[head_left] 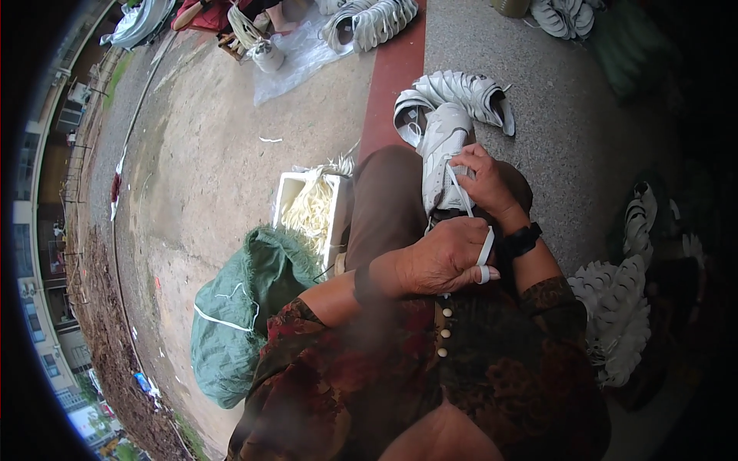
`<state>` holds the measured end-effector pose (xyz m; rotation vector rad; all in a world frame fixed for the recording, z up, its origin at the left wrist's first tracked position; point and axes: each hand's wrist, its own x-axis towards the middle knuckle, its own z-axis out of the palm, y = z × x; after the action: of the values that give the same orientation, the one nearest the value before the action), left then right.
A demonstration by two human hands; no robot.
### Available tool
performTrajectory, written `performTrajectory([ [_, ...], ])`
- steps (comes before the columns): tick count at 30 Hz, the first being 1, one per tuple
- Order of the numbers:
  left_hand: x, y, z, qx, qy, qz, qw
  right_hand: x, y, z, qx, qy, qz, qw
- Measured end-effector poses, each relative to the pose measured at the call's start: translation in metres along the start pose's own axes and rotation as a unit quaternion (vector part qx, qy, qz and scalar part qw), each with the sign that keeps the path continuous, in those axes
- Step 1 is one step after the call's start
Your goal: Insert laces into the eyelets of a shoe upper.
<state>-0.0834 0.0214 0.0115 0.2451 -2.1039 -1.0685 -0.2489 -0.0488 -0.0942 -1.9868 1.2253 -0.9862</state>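
Note:
A white and grey shoe upper (444, 131) lies lengthwise over my lap, its toe end pointing away from me. Closed into a fist at its near end, my left hand (450, 257) grips a flat white shoelace (487, 247), which loops round a finger. Farther up, my right hand (483, 180) pinches the lace at the upper's right-hand eyelet edge. Between the two hands a stretch of lace runs taut. Exactly which eyelet it passes through is hidden by the fingers.
Beyond my knees lies a row of nested shoe uppers (469, 96). At my left are a white box (335, 223) of cream laces (306, 211) and a green sack (227, 330). More uppers (619, 319) are piled at right. Another person's arm (188, 15) shows at far left.

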Motion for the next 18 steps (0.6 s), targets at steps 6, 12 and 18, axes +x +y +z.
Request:
performTrajectory([
  [6,0.0,-0.002,-0.001,-0.005,0.003,0.002,1.0,0.007,0.01,0.008,0.056,-0.021,-0.025,0.998],
  [12,-0.006,-0.008,-0.013,-0.008,0.046,-0.011,0.999,0.015,0.018,0.017,0.437,0.028,0.177,0.882],
  [18,-0.06,-0.014,-0.051,-0.302,0.197,-0.163,0.918,0.015,0.033,0.019,0.544,0.156,0.166,0.807],
])
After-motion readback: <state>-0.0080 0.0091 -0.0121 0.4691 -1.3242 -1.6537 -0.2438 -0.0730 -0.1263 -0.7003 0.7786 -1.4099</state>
